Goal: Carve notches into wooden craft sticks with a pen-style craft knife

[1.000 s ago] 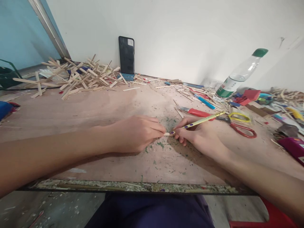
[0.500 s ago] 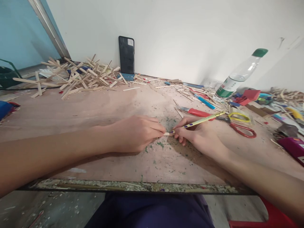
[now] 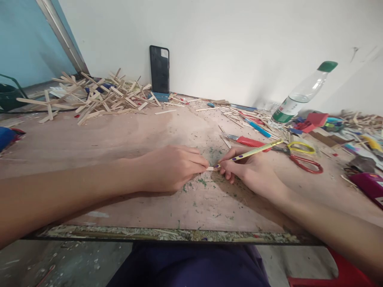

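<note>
My left hand (image 3: 176, 167) is closed on a small pale wooden stick (image 3: 210, 168), pinning it to the tabletop (image 3: 128, 211); most of the stick is hidden under the fingers. In my right hand (image 3: 248, 167) is a yellow pencil (image 3: 254, 151) with purple dots, gripped in a writing hold. Its lower tip meets the stick's exposed right end. Green shavings (image 3: 202, 182) lie scattered around both hands. Just beyond my right hand rest a red utility knife (image 3: 251, 142) and scissors (image 3: 305, 163) with a yellow and a red handle loop.
A heap of wooden craft sticks (image 3: 113, 95) fills the back left, beside a phone (image 3: 159, 69) propped upright. At the back right a water bottle (image 3: 299, 97) leans near a blue pen (image 3: 257, 128) and mixed scraps. A purple packet (image 3: 366, 185) sits at the right edge.
</note>
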### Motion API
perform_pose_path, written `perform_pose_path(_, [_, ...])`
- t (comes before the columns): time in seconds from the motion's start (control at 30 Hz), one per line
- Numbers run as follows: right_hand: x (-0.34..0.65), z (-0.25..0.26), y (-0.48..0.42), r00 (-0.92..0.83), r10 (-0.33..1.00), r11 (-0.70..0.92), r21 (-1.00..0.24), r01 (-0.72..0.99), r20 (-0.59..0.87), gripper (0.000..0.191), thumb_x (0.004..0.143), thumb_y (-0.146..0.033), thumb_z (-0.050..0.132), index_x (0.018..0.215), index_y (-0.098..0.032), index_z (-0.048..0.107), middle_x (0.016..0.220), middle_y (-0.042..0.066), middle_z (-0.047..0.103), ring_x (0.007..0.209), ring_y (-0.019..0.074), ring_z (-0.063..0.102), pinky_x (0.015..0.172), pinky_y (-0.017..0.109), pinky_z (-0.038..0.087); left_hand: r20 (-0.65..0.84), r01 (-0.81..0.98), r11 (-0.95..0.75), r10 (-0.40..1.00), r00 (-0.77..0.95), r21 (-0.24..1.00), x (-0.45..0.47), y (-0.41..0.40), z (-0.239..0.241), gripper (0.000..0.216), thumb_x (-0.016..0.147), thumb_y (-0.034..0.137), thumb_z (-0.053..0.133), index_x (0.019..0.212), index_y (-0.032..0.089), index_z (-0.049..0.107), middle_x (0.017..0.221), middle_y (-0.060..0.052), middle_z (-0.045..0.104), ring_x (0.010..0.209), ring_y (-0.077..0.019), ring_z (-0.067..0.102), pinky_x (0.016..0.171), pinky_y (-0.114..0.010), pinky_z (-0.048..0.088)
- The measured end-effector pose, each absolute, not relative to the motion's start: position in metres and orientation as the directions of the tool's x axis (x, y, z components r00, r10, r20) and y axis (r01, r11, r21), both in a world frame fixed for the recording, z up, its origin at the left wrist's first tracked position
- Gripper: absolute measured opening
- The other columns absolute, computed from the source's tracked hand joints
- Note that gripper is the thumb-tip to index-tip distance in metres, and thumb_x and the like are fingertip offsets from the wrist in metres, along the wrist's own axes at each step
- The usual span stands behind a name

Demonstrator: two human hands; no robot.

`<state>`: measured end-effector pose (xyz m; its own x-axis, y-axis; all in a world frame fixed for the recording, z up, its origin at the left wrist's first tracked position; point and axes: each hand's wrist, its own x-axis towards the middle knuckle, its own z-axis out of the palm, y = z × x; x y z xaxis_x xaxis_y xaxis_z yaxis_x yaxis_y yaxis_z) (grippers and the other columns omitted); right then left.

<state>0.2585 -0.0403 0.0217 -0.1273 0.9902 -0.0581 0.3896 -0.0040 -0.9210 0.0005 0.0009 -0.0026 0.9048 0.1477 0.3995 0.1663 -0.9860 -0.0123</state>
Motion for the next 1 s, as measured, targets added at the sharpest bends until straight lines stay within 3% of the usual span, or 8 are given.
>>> perform_pose_path(0.27, [0.2583,0.0217,-0.0399,-0.112,0.992,-0.014,-0.918,0.395,-0.064,0.009,0.070,-0.028,0.080,0.068,-0.023,0.073,0.064,0.002,0.074,0.051,0.0142,0.064,0.047,0.024,0.055,0.391,0.185,-0.983,0.165,0.906,-0.013,0.0009,0.0010,-0.0043,0.035,0.118,0.013,0.047,0.116,0.016,0.081,0.130,-0.008,0.086,0.110,-0.0236,0.080,0.102,-0.037,0.065])
perform_pose_path(0.6, [0.2582,0.0228,-0.0403,-0.107,0.992,-0.024,-0.917,0.399,-0.072,0.009,0.069,-0.024,0.081,0.066,-0.023,0.072,0.060,0.002,0.070,0.050,0.0148,0.063,0.046,0.025,0.055,0.401,0.163,-0.987,0.150,0.904,0.002,0.0017,0.0017,-0.0033,0.031,0.115,0.009,0.051,0.113,0.013,0.081,0.129,-0.013,0.085,0.106,-0.0257,0.079,0.095,-0.038,0.064])
perform_pose_path(1.0, [0.2593,0.0234,-0.0394,-0.103,0.991,-0.043,-0.920,0.391,-0.090,0.011,0.072,-0.020,0.080,0.064,-0.024,0.073,0.062,0.003,0.072,0.051,0.0163,0.064,0.047,0.027,0.056,0.423,0.157,-0.988,0.142,0.895,-0.001,0.0015,0.0009,-0.0026,0.032,0.115,0.009,0.050,0.113,0.014,0.082,0.128,-0.012,0.086,0.106,-0.0244,0.080,0.098,-0.038,0.065])
